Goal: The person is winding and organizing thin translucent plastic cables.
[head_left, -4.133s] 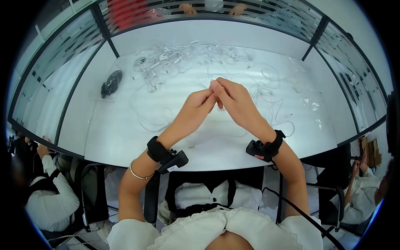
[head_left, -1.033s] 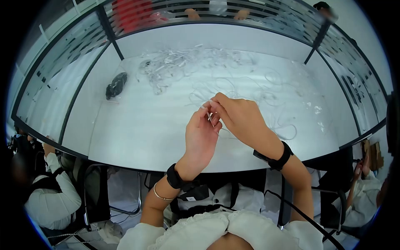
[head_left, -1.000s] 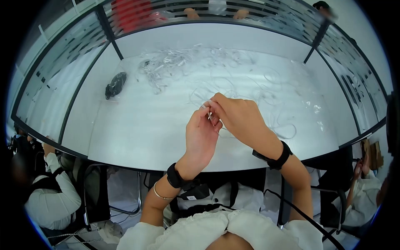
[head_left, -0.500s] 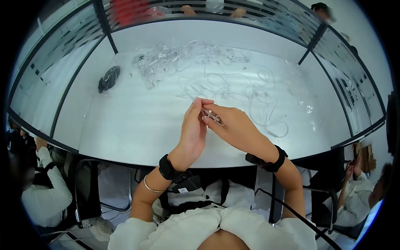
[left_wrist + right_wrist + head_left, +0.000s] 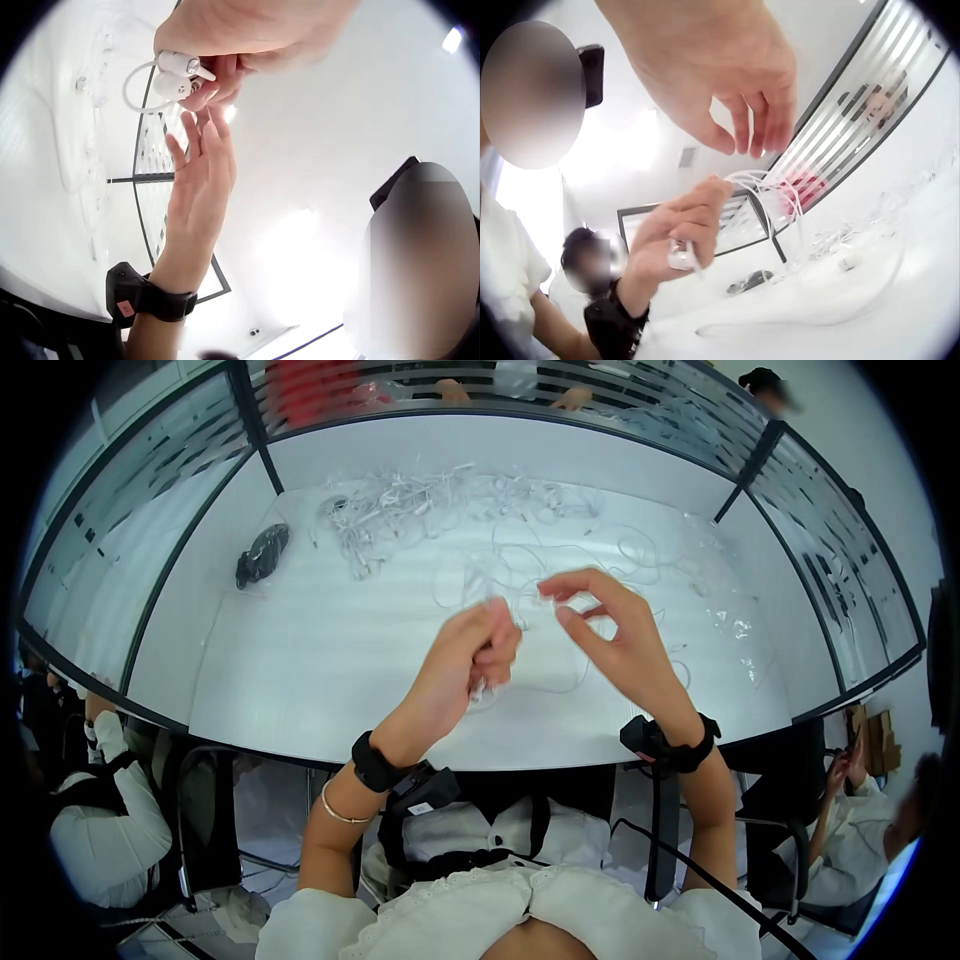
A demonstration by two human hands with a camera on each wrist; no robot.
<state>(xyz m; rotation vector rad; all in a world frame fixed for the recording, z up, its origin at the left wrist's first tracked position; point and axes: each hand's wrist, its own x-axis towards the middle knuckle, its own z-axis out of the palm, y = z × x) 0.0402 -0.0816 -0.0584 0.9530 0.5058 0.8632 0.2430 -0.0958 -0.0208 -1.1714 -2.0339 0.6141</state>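
Over the table's middle, the left hand (image 5: 455,665) curls its fingers round a white cable. White earphone pieces (image 5: 175,73) poke out of its palm side in the left wrist view, and loops of the cable (image 5: 769,195) rise past its fingertips in the right wrist view. The right hand (image 5: 620,635) hovers a short way to the right, thumb and fingers spread in a curve. In the right wrist view, this hand (image 5: 727,82) is above the loops, and no grasped thing shows between its fingers.
A tangle of white cables (image 5: 390,505) lies at the table's back left, near a black bundle in a bag (image 5: 263,556). Loose cable loops (image 5: 640,545) and clear plastic (image 5: 740,630) lie at the right. Low partitions surround the table (image 5: 290,700); other people sit beyond.
The hands have parted from each other; the right hand moved right and its fingers spread. The left hand's fingers have curled round the white cable.
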